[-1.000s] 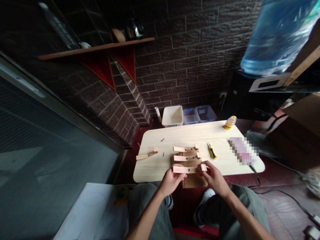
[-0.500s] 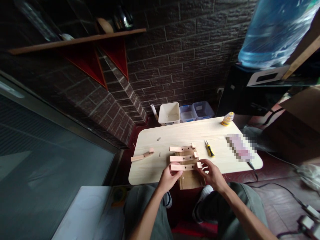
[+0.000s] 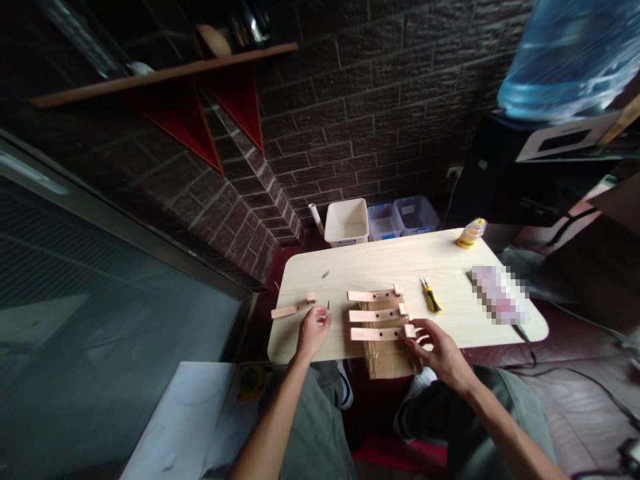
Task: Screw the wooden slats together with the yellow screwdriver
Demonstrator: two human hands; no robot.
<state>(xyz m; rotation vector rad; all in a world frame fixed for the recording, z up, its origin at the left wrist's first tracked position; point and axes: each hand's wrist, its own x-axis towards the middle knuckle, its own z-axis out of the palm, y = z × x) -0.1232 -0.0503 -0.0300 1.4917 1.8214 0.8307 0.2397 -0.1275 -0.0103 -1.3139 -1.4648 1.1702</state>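
Three pale wooden hooks with dark holes lie side by side across a brown cardboard piece [image 3: 393, 363]: a far hook [image 3: 367, 295], a middle hook [image 3: 364, 316] and a near hook [image 3: 370, 334]. My right hand [image 3: 440, 350] grips the near hook's blocky right end between thumb and fingers. To the left, my left hand [image 3: 314, 330] is over the table with loosely bent fingers, holding nothing I can see. Just beyond its fingertips is a small dark screw [image 3: 329, 305]. Another wooden hook [image 3: 287, 311] lies beside that hand on the left.
The pale table [image 3: 400, 255] also bears several small screws [image 3: 325, 274], a yellow-black screwdriver [image 3: 431, 299], a clear yellow-based container [image 3: 471, 234] and a blurred-out pinkish object [image 3: 497, 290]. A white bin [image 3: 346, 221] and bluish plastic boxes [image 3: 417, 215] stand behind it.
My left hand has let go of the near hook's left end and moved left toward the single screw. My right hand stays at the hook's right end. The view has shifted slightly.
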